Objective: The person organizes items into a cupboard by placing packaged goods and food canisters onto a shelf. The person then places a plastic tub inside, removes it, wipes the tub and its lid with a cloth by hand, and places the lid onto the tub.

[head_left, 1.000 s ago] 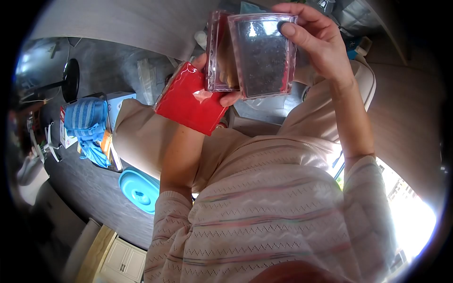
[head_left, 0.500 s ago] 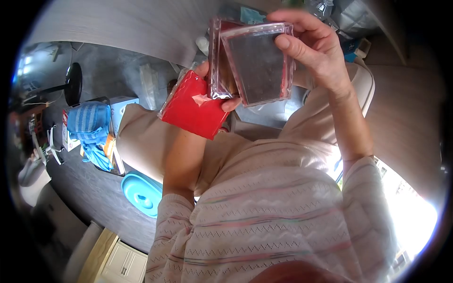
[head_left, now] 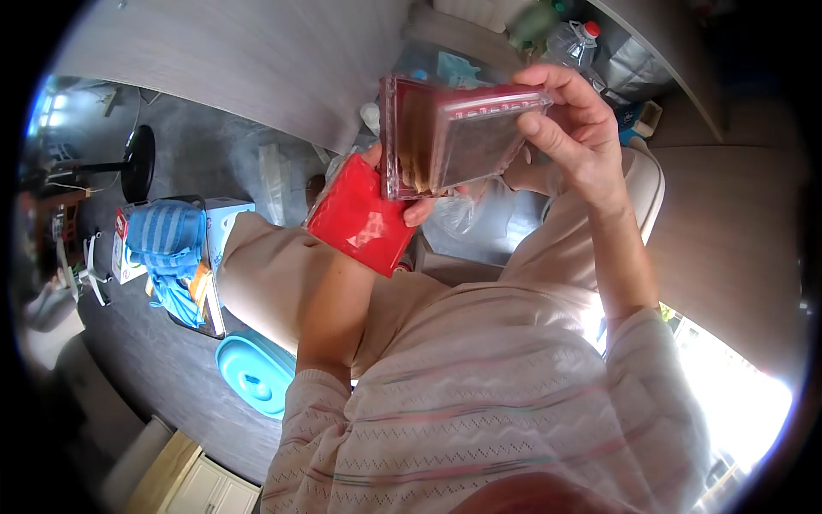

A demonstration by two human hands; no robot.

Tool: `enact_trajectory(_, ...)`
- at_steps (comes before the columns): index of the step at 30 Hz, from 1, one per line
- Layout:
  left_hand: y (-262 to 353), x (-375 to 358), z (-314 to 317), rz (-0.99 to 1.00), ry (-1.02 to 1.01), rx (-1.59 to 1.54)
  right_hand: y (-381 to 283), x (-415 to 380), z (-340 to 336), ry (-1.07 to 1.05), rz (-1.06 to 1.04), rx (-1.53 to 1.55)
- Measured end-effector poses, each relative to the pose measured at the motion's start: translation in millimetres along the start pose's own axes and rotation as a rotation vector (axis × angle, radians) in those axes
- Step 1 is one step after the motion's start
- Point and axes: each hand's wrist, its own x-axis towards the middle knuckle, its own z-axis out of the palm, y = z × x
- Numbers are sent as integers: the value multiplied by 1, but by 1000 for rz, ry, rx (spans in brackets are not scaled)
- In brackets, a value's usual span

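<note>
My left hand (head_left: pixel 418 212) is closed around a red square packet (head_left: pixel 363 224) with a shiny wrapper, and around the lower part of a clear plastic case (head_left: pixel 396 141). Most of its fingers are hidden behind these things. My right hand (head_left: pixel 582 141) pinches the far edge of the case's clear lid (head_left: pixel 481 146) between thumb and fingers. The lid stands at an angle to the base, and brownish inner surfaces show in the gap. Red shows along the lid's top edge. What the case contains is not clear.
A grey panel (head_left: pixel 248 60) rises in front. Below to the left are a blue striped cloth (head_left: pixel 167 236) on boxes and a turquoise oval lid (head_left: pixel 257 377). A black round-based stand (head_left: pixel 139 163) is farther left. Plastic bottles (head_left: pixel 572 47) sit on a shelf at upper right.
My right hand has tilted the clear lid, so its edge and the brown inside now show. Both hands and the things they hold appear slightly lower in view.
</note>
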Motion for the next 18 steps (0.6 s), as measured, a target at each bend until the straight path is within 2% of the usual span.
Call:
enact_trajectory(5, -5, -5, 4, 83, 75, -46, 20, -5, 4, -15, 94, 18)
enact_trajectory(6, -5, -5, 7, 90, 91, -56, 26, -7, 1, -40, 191, -31)
enact_trajectory(9, -7, -9, 9, 118, 110, -74, 40, -9, 1, 3, 234, 154)
enact_trajectory(12, -8, -6, 8, 143, 56, -83, 52, -4, -8, 154, 364, 356)
enact_trajectory(15, -5, -1, 7, 58, -64, -31, 72, -6, -18, 305, 511, 601)
enact_trajectory(16, -5, -3, 9, 28, 1, 0, 81, -10, -22, 354, 560, 598)
enact_trajectory(18, -2, -2, 10, -27, 8, -5, 95, -11, -26, 345, 609, 770)
